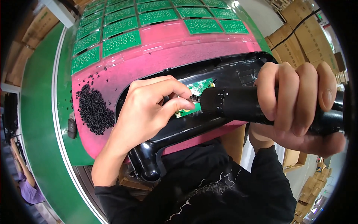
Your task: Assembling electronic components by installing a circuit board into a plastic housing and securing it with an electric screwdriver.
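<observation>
My right hand (298,99) clamps a black cylindrical screwdriver (231,104); my left hand (147,102) pinches small black screws (194,98), perhaps steadying them, by the green rectangular circuit board (203,86)'s right edge.

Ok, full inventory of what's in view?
mat: one, pink, centre
shell: one, black, on mat
board: one, green, in shell
driver: one, black, over shell
screws: uncounted pile, black, left on mat
tray boards: many, green, rows at top
trays: several, clear, top
lump: one, dark, left mat edge
surface: one, green, left
boxes: several, brown, right and upper left
cable: one, black, upper right
co-worker: one, purple sleeve, lower left
shirt: one, black, bottom
left hand: one, bare, pinching tiny dark bits by driver tip
right hand: one, bare, round driver
</observation>
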The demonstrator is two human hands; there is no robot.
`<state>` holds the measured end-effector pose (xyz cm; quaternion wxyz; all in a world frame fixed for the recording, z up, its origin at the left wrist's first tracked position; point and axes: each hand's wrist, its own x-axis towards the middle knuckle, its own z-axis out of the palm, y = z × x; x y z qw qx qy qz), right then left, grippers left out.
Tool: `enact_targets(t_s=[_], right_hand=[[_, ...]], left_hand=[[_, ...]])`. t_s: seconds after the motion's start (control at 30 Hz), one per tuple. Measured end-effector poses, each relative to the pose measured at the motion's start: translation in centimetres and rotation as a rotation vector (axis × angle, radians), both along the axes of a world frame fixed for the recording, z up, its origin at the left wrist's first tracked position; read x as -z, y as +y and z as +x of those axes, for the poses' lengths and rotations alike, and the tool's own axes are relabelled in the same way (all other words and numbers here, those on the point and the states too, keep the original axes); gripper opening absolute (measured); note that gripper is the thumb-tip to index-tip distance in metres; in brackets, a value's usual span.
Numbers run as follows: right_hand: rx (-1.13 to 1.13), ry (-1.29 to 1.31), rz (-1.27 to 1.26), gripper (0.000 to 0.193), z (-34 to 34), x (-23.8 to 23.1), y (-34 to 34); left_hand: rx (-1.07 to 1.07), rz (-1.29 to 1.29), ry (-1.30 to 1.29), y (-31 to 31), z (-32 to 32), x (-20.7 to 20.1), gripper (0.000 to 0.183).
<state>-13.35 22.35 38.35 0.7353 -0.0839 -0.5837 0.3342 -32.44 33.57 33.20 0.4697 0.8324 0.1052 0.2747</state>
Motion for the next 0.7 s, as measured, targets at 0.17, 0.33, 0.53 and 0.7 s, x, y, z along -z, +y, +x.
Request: enact_targets(t_s=[0.17, 0.33, 0.53, 0.7], right_hand=[[-0.079, 0.001, 0.081, 0.050, 0.1, 0.4, 0.8], [0.025, -0.143, -0.222, 0.055, -1.0, 0.4, 0.0], [0.068, -0.113, -0.359, 0.059, -2.6, 2.0, -0.3], [0.197, -0.136, -0.635, 0.060, -4.0, 1.2, -0.8]], left_hand=[[0.010, -0.091, 0.063, 0.1, -0.1, 0.0, 0.011], [-0.037, -0.070, 0.026, 0.2, 0.1, 0.5, 0.009], [-0.107, 0.097, 0.059, 0.6, 0.1, 0.6, 0.011], [-0.104, 0.157, 0.064, 0.7, 0.1, 1.0, 0.012]])
